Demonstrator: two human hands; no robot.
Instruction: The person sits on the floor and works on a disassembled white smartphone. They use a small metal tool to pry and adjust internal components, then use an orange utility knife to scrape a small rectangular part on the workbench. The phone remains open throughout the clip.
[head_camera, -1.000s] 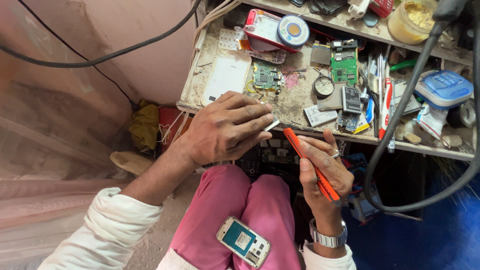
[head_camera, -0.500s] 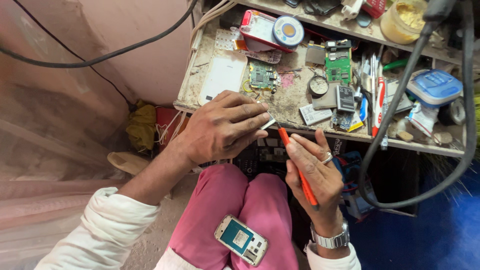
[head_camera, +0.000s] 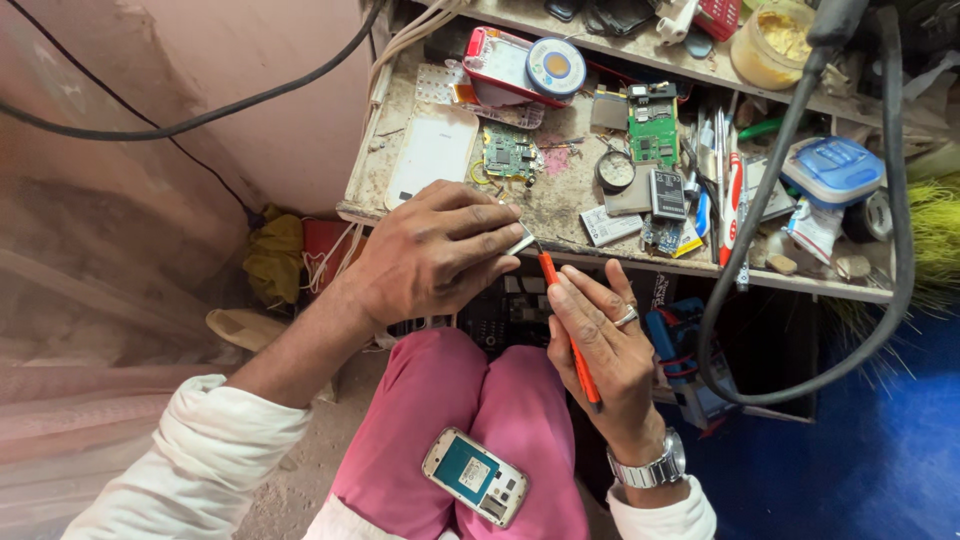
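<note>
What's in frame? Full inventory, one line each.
Workbench: 1, dusty tan, top centre.
Circuit boards: 2, green, one mid-bench, one further right.
Back cover: 1, white, bench left.
Red-and-white device: 1, with a round blue-orange disc, bench top.
Jar: 1, yellowish contents, upper shelf.
Blue-lidded box: 1, bench right.
Thick cable: 1, black, looping at right.
Opened phone: 1, teal inside, on the pink-trousered lap.
Small part: 1, pale, at the bench edge, details hidden.
Screwdriver: 1, orange, tip at the small part.
Left hand: grip pinching the small part.
Right hand: ring and wristwatch, grip on the screwdriver.
</note>
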